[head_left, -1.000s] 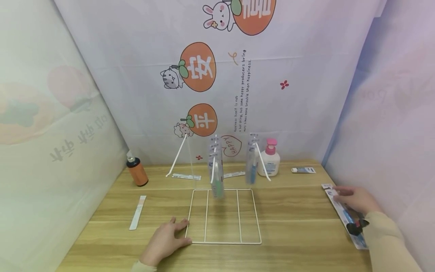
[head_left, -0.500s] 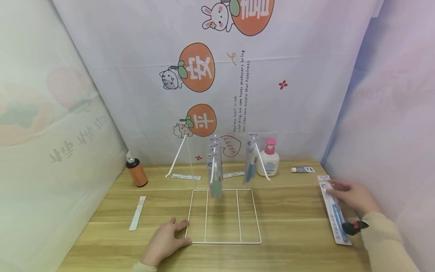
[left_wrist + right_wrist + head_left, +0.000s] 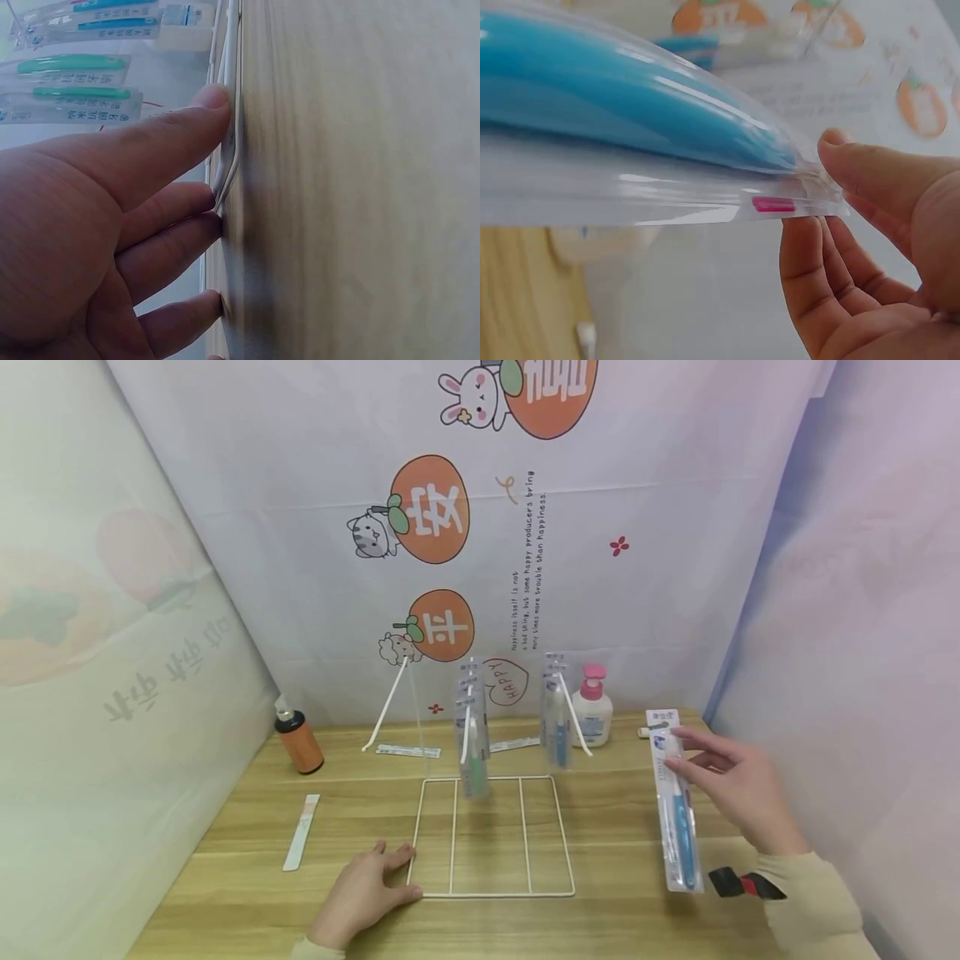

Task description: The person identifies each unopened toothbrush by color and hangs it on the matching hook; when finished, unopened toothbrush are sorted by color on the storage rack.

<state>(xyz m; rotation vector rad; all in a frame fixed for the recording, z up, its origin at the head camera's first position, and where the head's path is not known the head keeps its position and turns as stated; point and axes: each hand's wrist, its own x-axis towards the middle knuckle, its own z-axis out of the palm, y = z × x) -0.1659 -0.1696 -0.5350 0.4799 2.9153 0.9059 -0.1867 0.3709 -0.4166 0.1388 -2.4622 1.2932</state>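
My right hand [image 3: 744, 789] pinches a packaged toothbrush [image 3: 684, 839] with a blue handle near its top end, and the pack hangs tilted above the right of the table. In the right wrist view, thumb and fingers [image 3: 802, 247] grip the clear blister's end. My left hand [image 3: 360, 893] lies at the front left corner of a white wire display rack [image 3: 495, 895]; its thumb and fingers touch the base wire, as the left wrist view also shows. Several green-handled toothbrush packs [image 3: 474, 760] hang on the middle hook, blue-handled ones [image 3: 559, 739] on the right hook. The left hook [image 3: 386, 706] is bare.
A pink-topped pump bottle [image 3: 594, 714] stands behind the right hook. An orange bottle with a dark top [image 3: 302, 742] is at the back left. A flat strip [image 3: 302, 833] lies left of the rack. Behind the held pack, a small tube [image 3: 643, 732] is mostly hidden. Printed cloth surrounds the table.
My right hand has lifted the toothbrush pack from the table's right edge and carried it left. The left hand has stayed at the rack's corner.
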